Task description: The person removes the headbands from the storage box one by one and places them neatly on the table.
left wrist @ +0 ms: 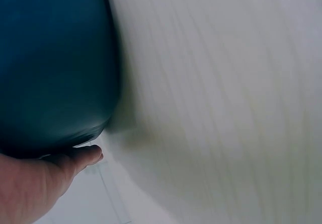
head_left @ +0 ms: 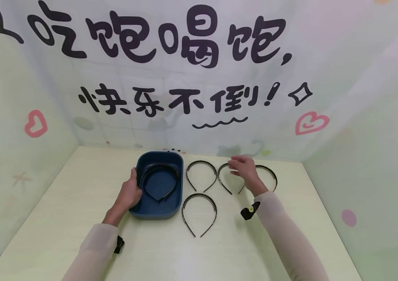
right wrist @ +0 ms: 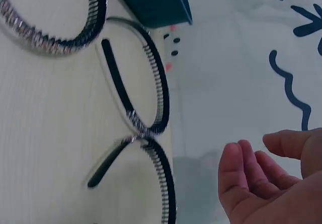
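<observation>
A deep blue plastic basin (head_left: 160,212) stands on the table, with black toothed headband (head_left: 160,166) inside; whether more than one lies there I cannot tell. My left hand (head_left: 130,194) grips the basin's left side, and in the left wrist view its thumb lies against the outer wall. Above the back row of headbands hovers my right hand (head_left: 244,170), fingers loosely bent, nothing held in the right wrist view. Beneath it a headband (head_left: 221,179) is partly hidden. Others lie about it: one at the right (head_left: 272,177), one beside the basin (head_left: 200,162), one nearer me (head_left: 199,196).
The pale wood-look table (head_left: 185,257) meets a printed back wall (head_left: 185,134) just behind the basin and headbands. Side walls (head_left: 360,175) enclose the table left and right. Two headbands in the back row touch at their sides.
</observation>
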Demonstrator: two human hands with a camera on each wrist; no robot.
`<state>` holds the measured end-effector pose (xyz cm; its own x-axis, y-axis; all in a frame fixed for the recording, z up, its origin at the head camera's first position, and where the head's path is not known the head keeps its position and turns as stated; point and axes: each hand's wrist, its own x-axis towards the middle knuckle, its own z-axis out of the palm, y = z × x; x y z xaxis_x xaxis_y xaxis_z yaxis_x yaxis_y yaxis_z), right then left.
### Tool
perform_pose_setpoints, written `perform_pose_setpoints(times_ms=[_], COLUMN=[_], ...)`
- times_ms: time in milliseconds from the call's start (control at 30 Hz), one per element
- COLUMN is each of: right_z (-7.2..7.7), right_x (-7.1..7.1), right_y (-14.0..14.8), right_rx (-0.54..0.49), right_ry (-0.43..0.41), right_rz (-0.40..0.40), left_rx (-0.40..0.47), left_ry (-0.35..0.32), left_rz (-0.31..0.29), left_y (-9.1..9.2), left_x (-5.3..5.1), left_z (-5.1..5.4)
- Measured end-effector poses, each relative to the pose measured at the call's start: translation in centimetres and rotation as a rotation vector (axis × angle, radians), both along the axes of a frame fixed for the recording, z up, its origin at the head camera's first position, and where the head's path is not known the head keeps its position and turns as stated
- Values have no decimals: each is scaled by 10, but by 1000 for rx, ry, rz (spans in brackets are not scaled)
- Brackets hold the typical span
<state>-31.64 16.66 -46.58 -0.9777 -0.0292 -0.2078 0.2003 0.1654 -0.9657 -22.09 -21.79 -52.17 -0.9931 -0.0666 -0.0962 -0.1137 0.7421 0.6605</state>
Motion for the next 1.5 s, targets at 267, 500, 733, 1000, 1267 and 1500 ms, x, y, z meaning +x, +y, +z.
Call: perform_pose_setpoints(times_ms=[267,500,733,1000,1267,1500], right_z=[16,22,15,0,-7,-5], right_x=[19,32,45,63,69,66], right_y=[-59,-112,-149,-185,-198,-197], right_rx=[-208,-247,-168,67,107,94], right_ry=[-123,-228,-261,-231,-197,-127], right_rz=[347,499,541,489,418,340], left_rx=[-11,-12,-10,-21,-19,-16], left_ry=[-3,-14,-9,9,11,7], left_rz=[-3,-2,-8,-4,-12,-22], left_y=[0,0,-3,-3,-1,0], left_x=[-2,0,2,2,0,-1], left_z=[1,3,3,4,4,3])
